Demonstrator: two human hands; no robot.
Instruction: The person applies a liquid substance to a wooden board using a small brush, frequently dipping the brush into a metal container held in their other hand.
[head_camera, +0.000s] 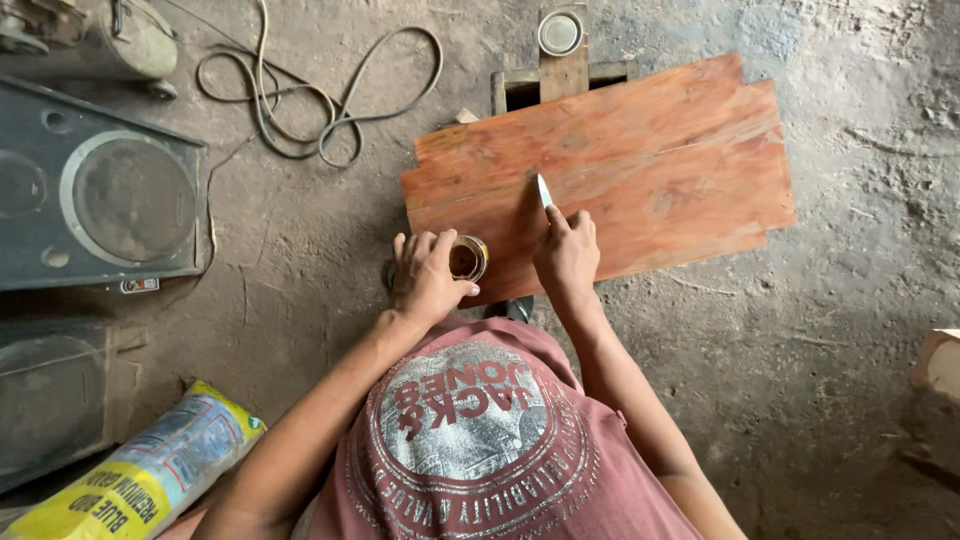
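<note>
A reddish-brown wooden board (650, 160) lies flat on a low support over the dirt floor. My right hand (566, 255) rests on the board's near edge and grips a small flat blade (544, 190) whose tip touches the wood. My left hand (428, 278) wraps around a small round tin (467, 258) with dark brown paste inside, held at the board's near left corner.
A lid or small tin (560, 32) sits on a wooden frame (563, 72) behind the board. Cables (320, 105) coil on the floor at the back left. A dark speaker cabinet (100, 195) stands at left, a yellow sack (140, 475) lower left, a wood block (940, 365) at right.
</note>
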